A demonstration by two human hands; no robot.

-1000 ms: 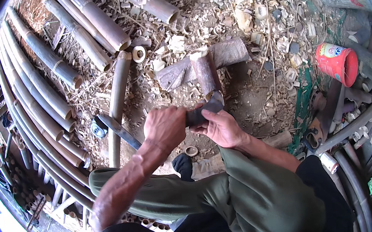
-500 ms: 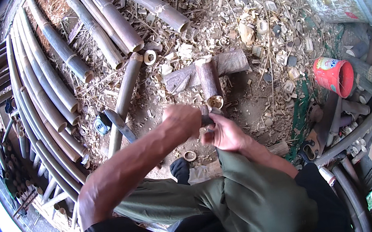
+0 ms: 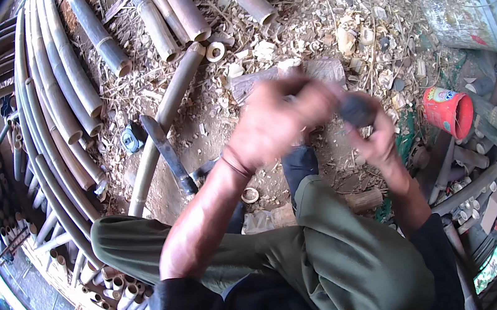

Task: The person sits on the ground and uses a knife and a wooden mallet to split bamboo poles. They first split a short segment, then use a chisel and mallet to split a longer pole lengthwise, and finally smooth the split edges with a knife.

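Observation:
My left hand (image 3: 287, 118), smeared by motion, is over the log block (image 3: 328, 69) and close to my right hand; its fingers cannot be made out. Between the fingers of my right hand (image 3: 380, 141) is a dark, rounded piece (image 3: 357, 110), too blurred to tell its kind. Behind my left hand, the short bamboo piece that rests across the log is mostly hidden; only its pale far end (image 3: 288, 64) shows. A long-bladed knife (image 3: 167, 153) leans over a bamboo pole (image 3: 170, 112) to the left of my left forearm.
Long bamboo poles (image 3: 59, 98) lie along the left and far side. Wood chips (image 3: 346, 35) cover the ground. A red bucket (image 3: 443, 109) and a larger whitish bucket (image 3: 462, 14) lie at the right. A blue tape measure (image 3: 131, 139) is beside the knife. A bamboo ring (image 3: 250, 195) lies near my foot.
Both hands have moved away from my lap, forward and to the right. The dark piece has come up with my right hand. The view has shifted slightly.

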